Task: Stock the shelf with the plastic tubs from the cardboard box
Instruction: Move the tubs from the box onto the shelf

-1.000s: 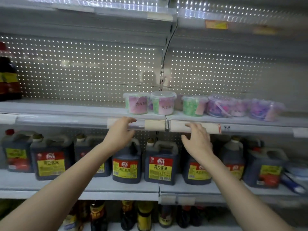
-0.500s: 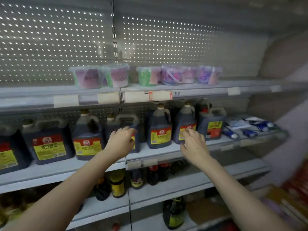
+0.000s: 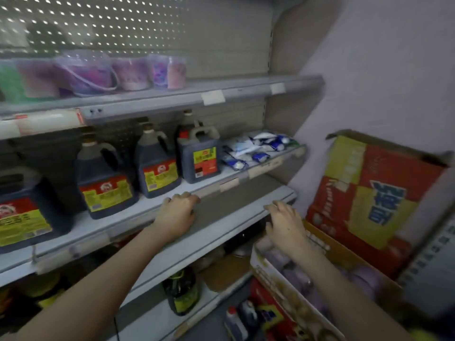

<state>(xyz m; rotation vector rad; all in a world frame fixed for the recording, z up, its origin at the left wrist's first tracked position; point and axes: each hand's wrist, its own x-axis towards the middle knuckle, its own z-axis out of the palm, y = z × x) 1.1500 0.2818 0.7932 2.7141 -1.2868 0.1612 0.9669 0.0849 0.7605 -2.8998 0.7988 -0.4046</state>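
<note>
The plastic tubs (image 3: 86, 72) stocked so far stand in a row on the upper shelf (image 3: 246, 88), toward its left end. They are purple and pink, with a green one at the frame's edge, and the shelf's right part is bare. The boxed tubs (image 3: 364, 283), purplish and blurred, lie packed in the cardboard box (image 3: 290, 301) low at the right, its printed flap standing open against the wall.

The right hand (image 3: 285, 225) hangs just above the box's near end with fingers spread and slightly bent, its grip released and empty. I cannot tell whether it touches a tub. The left hand (image 3: 177, 212) hovers in front of the lower shelf edges, well apart from the box. Its fingers are loosely curled, and its grip is likewise released and empty.

One shelf below the row stand dark jugs (image 3: 157, 166) with red-and-yellow labels, and white-and-blue packets (image 3: 256, 148) lie beside them at the right.

The step in hand looks like the reach into the box for the next tubs. The next move calls for lowering the hands in, closing each round a tub's wall, and lifting clear of the box's sides. The tubs then go upright on the bare stretch, just beside the last one in the row.
</note>
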